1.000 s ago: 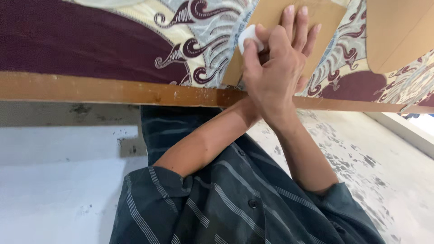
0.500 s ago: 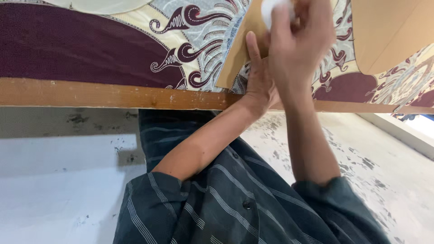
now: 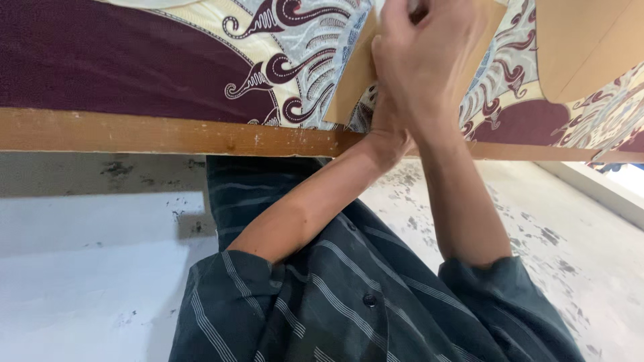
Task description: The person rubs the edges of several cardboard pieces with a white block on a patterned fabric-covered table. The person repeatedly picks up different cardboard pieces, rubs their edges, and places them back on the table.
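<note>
A patterned maroon, cream and grey cloth (image 3: 121, 60) lies spread on a table. On it rests a brown paper pattern piece (image 3: 349, 87). My right hand (image 3: 429, 60) sits over that piece with its fingers curled tight, and a sliver of a small white thing (image 3: 377, 5) shows at its top edge. My left hand (image 3: 388, 121) lies under the right one on the paper. Only its wrist and heel show, and its fingers are hidden.
The table's wooden edge (image 3: 134, 134) runs across the view. A second brown paper piece (image 3: 583, 47) lies on the cloth at the upper right. Below are my striped dark shirt (image 3: 349, 302) and a stained pale floor (image 3: 80, 281).
My right hand has closed from spread fingers into a tight grip and moved up over the paper piece. It now covers my left hand, and the small white thing is nearly out of sight.
</note>
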